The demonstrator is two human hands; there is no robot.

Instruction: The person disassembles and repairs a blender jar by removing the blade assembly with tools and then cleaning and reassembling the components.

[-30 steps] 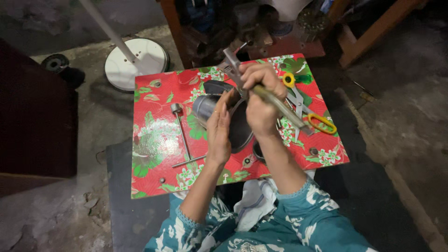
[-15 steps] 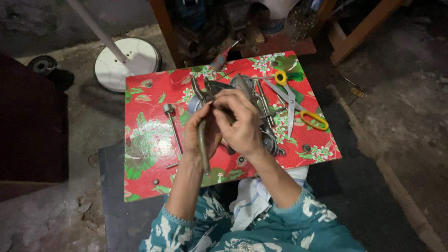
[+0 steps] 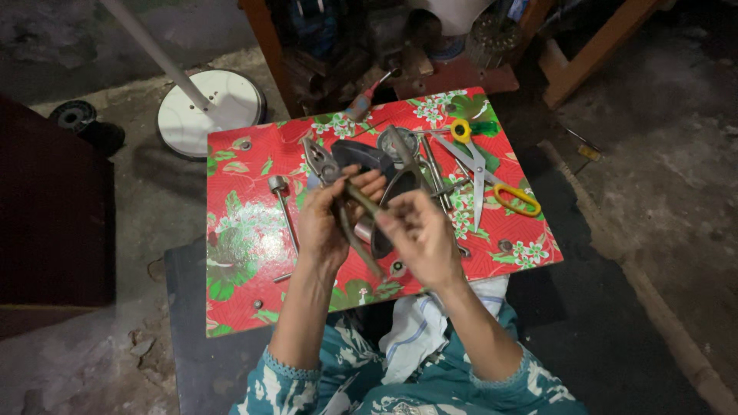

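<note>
**Pliers held above the floral surface**

The left hand grips the pliers mid-handle, jaws pointing away. The right hand pinches narrowly beside the handles. Next likely calls for steadying that grip above the surface; scissors lie apart.

low table with a red floral plastic cover | on it: long steel bolt with a round head left side, scissors with yellow and orange handles right side, dark rounded metal part up top, thin steel rods near the middle, few small round washers scattered about
</note>
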